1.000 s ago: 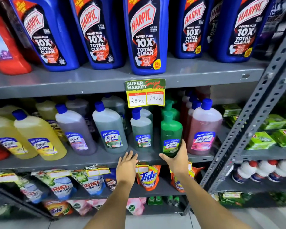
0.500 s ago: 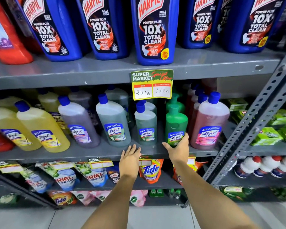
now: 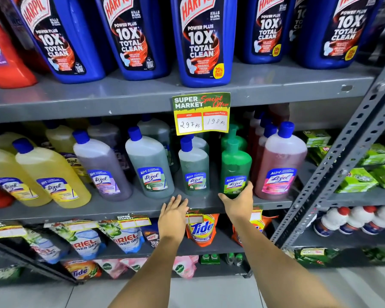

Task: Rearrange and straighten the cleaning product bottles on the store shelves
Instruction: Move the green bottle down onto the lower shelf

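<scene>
Lizol bottles stand in a row on the middle grey shelf (image 3: 125, 204): yellow ones at the left, a purple one (image 3: 102, 165), a large grey-green one (image 3: 151, 165), a small grey-green one (image 3: 193, 167), a green pump bottle (image 3: 235, 163) and a pink one (image 3: 280, 161). My right hand (image 3: 238, 202) grips the base of the green pump bottle. Fingers spread, my left hand (image 3: 172, 215) rests flat on the shelf's front edge, just below the small grey-green bottle, holding nothing.
Blue Harpic bottles (image 3: 200, 41) line the shelf above, and a yellow price tag (image 3: 201, 114) hangs from its edge. Detergent pouches (image 3: 201, 230) fill the shelf below. A perforated grey upright (image 3: 347, 152) stands at the right, with green packets (image 3: 365, 174) beyond it.
The view has tilted a little, so the shelves sit lower in frame. My right hand stays on the green bottle's base; my left hand has hardly moved on the shelf edge.
</scene>
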`<state>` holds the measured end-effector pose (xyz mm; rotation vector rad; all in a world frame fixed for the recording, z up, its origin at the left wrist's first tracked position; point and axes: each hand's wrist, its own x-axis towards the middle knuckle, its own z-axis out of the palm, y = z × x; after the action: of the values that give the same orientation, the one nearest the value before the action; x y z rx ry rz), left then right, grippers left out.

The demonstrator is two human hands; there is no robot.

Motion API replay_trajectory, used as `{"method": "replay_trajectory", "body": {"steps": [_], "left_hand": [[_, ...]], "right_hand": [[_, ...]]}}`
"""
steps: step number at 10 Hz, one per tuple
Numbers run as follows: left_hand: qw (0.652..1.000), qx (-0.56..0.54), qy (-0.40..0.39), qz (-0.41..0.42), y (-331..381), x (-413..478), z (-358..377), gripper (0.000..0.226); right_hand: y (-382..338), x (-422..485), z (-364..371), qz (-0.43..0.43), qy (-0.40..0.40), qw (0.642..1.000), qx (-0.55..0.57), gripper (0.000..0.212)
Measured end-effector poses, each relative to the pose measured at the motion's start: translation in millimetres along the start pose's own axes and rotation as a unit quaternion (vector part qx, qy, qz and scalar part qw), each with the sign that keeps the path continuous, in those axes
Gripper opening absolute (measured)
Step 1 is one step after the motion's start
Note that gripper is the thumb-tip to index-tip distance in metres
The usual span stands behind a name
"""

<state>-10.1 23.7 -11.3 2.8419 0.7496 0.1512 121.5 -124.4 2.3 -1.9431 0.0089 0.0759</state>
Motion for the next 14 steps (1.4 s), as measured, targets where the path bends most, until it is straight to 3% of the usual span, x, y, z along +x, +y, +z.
{"method": "replay_trajectory", "body": {"steps": [2,4,6,9,10,11,12,13,14], "left_hand": [[1.0,0.001,0.003,0.002,-1,1,2,0.052],[1.0,-0.004,0.004,0.003,-2,1,2,0.051],[1.0,-0.001,0.004,0.002,-1,0,1,0.051],[1.0,-0.007,0.0,0.008,4,-5,-11,0.045],[0.998,-0.032,0.055,0.024,12,-14,-25,0.042],[0.965,-0.051,0.223,0.127,31,-21,-57,0.029],[0.895,-0.079,0.379,0.221,53,-10,-118,0.025],[0.842,-0.111,0.481,0.215,62,12,-204,0.026],[0.839,-0.069,0.513,0.165,57,31,-275,0.031]], "right_hand": [[-4,2,5,0.006,0.018,1.0,-0.018,0.086],[-6,5,10,0.01,0.042,0.998,-0.036,0.073],[-4,9,6,0.003,0.022,0.998,-0.057,0.069],[-7,7,-4,0.007,-0.023,0.999,-0.034,0.08],[-16,0,-15,0.006,-0.008,1.0,-0.024,0.098],[-29,-20,-40,-0.06,0.019,0.998,-0.009,0.074],[-65,-38,-69,-0.169,0.056,0.982,0.06,0.027],[-138,-42,-101,-0.271,0.085,0.944,0.168,0.007],[-220,-42,-129,-0.359,0.112,0.902,0.213,0.005]]}}
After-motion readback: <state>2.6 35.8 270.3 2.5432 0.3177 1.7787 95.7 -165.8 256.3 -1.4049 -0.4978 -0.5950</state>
